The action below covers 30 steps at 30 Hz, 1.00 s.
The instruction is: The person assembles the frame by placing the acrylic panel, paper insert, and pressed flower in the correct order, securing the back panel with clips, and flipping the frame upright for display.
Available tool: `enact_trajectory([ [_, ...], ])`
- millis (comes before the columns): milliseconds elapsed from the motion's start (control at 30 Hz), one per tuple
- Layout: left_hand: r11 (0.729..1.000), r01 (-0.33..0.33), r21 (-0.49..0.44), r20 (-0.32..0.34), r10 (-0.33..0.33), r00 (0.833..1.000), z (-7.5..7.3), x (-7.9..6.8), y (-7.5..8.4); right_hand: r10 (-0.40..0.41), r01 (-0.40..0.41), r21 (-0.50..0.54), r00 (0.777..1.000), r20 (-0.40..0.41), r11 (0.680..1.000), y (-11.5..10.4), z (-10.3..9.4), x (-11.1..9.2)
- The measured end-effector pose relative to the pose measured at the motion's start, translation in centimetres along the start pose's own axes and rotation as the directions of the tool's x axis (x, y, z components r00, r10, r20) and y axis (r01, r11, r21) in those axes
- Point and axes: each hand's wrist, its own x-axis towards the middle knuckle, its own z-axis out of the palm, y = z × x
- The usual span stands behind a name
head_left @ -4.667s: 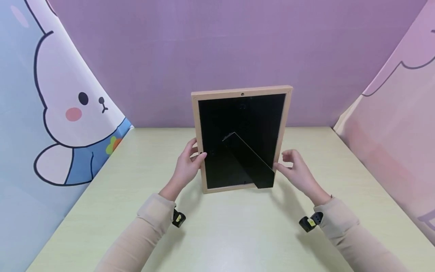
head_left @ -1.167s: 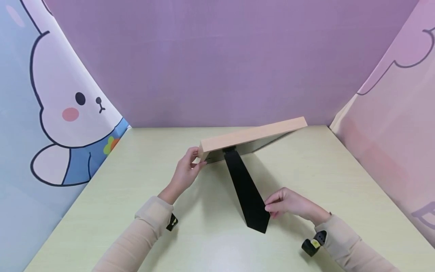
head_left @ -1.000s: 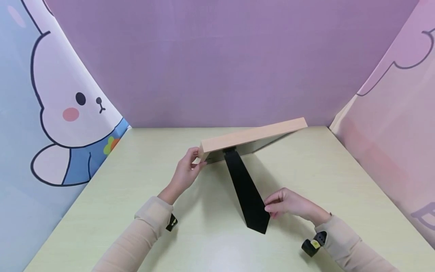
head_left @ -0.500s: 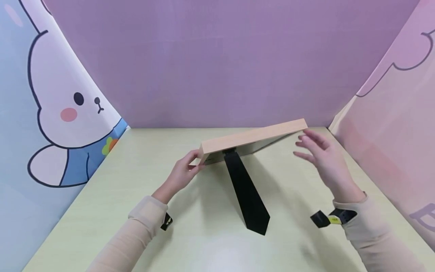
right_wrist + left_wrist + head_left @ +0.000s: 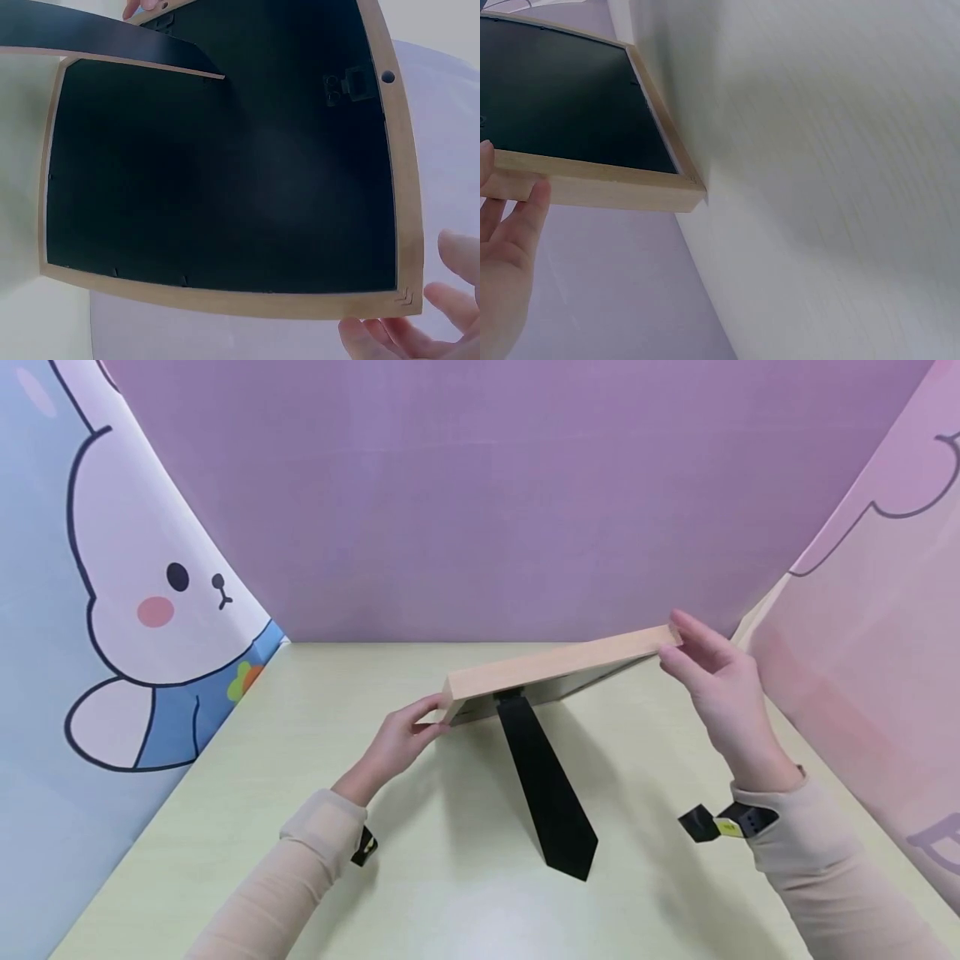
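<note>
A picture frame (image 5: 555,662) with a light wooden rim leans on the table, its edge facing me and its black back turned down towards me. From that back a black stand leg (image 5: 547,785) reaches forward to the tabletop. My left hand (image 5: 390,745) holds the frame's left side, thumb apart from the fingers. At the right upper corner my right hand (image 5: 723,693) has its thumb and index finger about the rim. The right wrist view shows the black back panel (image 5: 217,187), the leg, and fingertips (image 5: 356,334) at the wooden corner. The frame's front is hidden.
The pale wood-grain table (image 5: 465,910) stretches around the frame. A purple wall (image 5: 480,502) stands close behind. On the left is a panel with a cartoon rabbit (image 5: 165,602); on the right, a pink panel (image 5: 870,677).
The frame was upright earlier and now leans with its leg swung out. My right hand has let go of the leg and moved up to the frame's right corner. The left hand stays on the side.
</note>
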Motion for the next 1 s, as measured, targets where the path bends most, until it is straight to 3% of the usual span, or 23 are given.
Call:
enact_trajectory([
  [267, 0.999, -0.035, -0.021, -0.019, 0.035, 0.999, 0.1, 0.0, 0.1, -0.011, 0.01, -0.023, 1.0, -0.024, 1.0, 0.0, 0.3, 0.1],
  [633, 0.999, -0.016, -0.037, -0.06, 0.014, 0.998, 0.6, -0.4, 0.3, -0.043, 0.042, 0.064, 0.999, 0.023, 0.997, 0.1, 0.2, 0.3],
  [1000, 0.987, -0.126, 0.099, -0.09, 0.135, 0.987, 0.5, -1.4, 0.9, -0.037, 0.027, 0.165, 0.998, 0.058, 0.986, 0.6, 0.1, 1.2],
])
